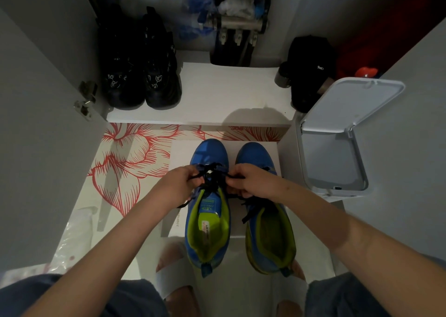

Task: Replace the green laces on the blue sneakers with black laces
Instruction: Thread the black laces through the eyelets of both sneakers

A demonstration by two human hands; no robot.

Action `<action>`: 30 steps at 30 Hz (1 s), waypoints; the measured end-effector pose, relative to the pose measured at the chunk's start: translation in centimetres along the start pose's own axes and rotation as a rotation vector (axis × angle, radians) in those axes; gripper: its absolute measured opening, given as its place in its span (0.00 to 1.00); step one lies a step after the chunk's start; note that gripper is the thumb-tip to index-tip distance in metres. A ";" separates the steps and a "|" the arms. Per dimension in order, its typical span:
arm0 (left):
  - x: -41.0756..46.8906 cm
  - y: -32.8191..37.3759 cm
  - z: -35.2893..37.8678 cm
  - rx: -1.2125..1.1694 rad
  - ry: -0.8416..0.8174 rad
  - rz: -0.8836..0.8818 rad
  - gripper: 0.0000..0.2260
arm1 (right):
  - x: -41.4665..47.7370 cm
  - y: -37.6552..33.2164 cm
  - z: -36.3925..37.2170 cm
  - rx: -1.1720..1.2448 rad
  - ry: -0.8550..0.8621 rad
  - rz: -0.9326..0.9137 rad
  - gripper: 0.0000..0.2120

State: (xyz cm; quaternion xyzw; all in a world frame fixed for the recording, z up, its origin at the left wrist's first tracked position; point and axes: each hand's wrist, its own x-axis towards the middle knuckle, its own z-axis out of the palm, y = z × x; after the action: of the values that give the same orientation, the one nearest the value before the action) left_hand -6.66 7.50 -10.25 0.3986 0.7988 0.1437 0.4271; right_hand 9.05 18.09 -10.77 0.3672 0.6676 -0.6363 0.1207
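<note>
At the far left, a pair of black shoes (142, 75) stands on a white shelf (224, 92), beside a grey cabinet door (48, 123). Nearer, a red floral panel (125, 162) lies bare to the left of the sneakers.

The left hand (179, 184) has its fingers curled together and pinches one strand of the black lace (212, 174) over the eyelets of the left blue sneaker (208, 208). The right hand (251, 181) is curled the same way and grips the lace's other side, so the strand runs taut between the two hands. Just beside it, the right blue sneaker (265, 220) carries loose black lace ends across its tongue.

Both sneakers stand toes away on a white sheet (178, 157), with their heels past its near edge. The shelf's middle is bare beyond the toes. On the right, an open-lidded white bin (337, 147) stands near the right sneaker, and a black cap (311, 70) sits far behind it.
</note>
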 end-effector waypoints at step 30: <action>-0.1 -0.2 -0.9 -0.311 -0.045 -0.131 0.08 | 1.6 -1.5 0.8 -0.333 0.179 -0.274 0.06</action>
State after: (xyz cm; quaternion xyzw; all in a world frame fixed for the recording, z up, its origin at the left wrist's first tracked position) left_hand -7.47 7.43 -9.79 0.2780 0.7815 0.2285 0.5096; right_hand 6.73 18.00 -10.77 0.3031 0.8151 -0.4926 0.0324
